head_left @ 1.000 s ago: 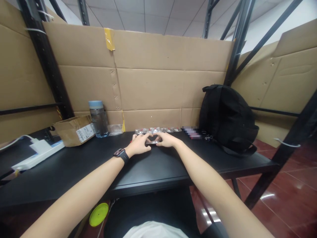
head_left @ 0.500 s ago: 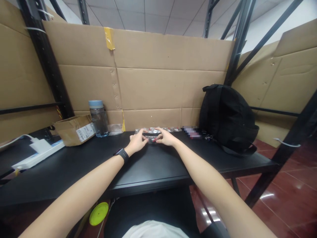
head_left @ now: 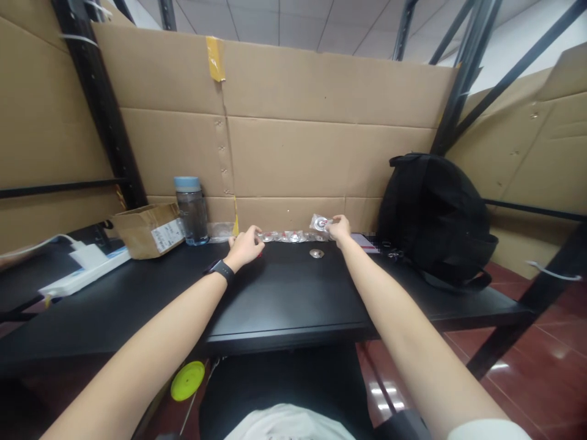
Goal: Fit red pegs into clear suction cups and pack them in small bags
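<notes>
My right hand [head_left: 339,230] is closed on the edge of a small clear plastic packet [head_left: 320,222] and holds it raised above the back of the table. Inside the packet a round, shiny piece with a bit of red shows. Below it, a round silvery disc [head_left: 316,253] lies flat on the black tabletop. My left hand [head_left: 246,247], with a dark watch on its wrist, is low over the table with curled fingers. A small red thing [head_left: 260,255] peeks out beside these fingers; most of it is hidden. Between the hands runs a row of similar clear packets [head_left: 293,236].
Left of my hands stand a blue-lidded water bottle [head_left: 191,211], an opened cardboard box [head_left: 149,232] and a white power strip [head_left: 85,272]. To the right sit a phone-like flat thing [head_left: 367,243] and a black backpack [head_left: 435,220]. A cardboard wall [head_left: 293,153] closes off the back.
My hands have moved apart from their shared spot in the middle. The right one has gone right and up, now with a packet; the left one shifted left. The silvery disc is now exposed.
</notes>
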`<action>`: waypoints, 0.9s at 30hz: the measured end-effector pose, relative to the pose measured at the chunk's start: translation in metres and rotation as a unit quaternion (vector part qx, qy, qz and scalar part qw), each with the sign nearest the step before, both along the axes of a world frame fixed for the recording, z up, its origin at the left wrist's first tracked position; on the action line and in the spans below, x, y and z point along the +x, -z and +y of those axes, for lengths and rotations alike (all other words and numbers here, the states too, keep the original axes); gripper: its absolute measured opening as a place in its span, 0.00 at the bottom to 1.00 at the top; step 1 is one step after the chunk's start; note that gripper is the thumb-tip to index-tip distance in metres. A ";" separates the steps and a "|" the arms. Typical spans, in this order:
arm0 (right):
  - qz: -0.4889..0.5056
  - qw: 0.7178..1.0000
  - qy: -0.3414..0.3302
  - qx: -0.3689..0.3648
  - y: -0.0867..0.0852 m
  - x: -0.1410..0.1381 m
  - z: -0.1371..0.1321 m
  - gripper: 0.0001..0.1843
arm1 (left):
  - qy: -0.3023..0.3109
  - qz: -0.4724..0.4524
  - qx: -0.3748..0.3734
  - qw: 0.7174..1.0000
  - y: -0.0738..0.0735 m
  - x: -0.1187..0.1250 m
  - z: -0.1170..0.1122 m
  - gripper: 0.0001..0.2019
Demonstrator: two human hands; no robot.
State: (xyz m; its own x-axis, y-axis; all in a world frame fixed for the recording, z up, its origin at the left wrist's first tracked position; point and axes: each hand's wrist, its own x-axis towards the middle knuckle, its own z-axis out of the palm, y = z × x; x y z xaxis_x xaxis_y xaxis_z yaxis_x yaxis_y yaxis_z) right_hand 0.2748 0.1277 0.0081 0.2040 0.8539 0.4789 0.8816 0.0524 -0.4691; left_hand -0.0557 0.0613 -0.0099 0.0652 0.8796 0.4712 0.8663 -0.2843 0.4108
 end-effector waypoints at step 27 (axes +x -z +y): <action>-0.076 0.956 -0.235 -0.158 0.014 -0.011 -0.042 0.23 | 0.092 0.148 -0.105 0.979 -0.001 -0.036 0.010 0.11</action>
